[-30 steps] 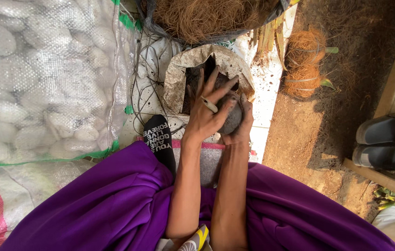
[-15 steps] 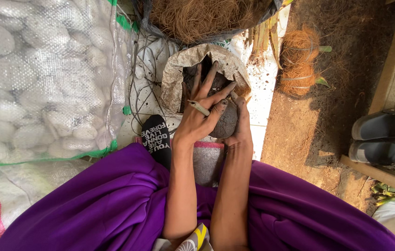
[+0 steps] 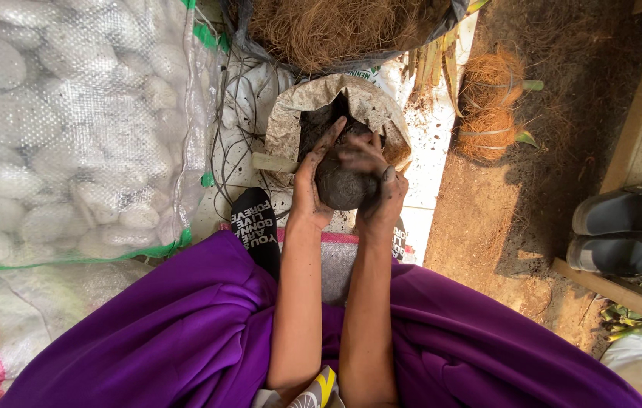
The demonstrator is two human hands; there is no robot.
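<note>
From the head camera we look straight down on our own arms, stretched out between knees draped in purple cloth [image 3: 147, 332]. Both hands cup a dark, damp ball of soil [image 3: 342, 185], held just above the open mouth of a paper sack [image 3: 290, 113] of the same dark stuff, so that crumbs falling off would land back in it. Our left hand [image 3: 312, 189] wraps the ball's left side, fingers [image 3: 328, 140] spread and curved up over it. Our right hand [image 3: 381, 193] presses from the right, fingers bent and close together on top, both smeared with soil. The two palms oppose each other, which keeps the ball round. A mesh bag of white stones [image 3: 56, 128] lies at left, coconut fibre [image 3: 336, 30] beyond the sack, grey sandals [image 3: 623, 230] at right.
</note>
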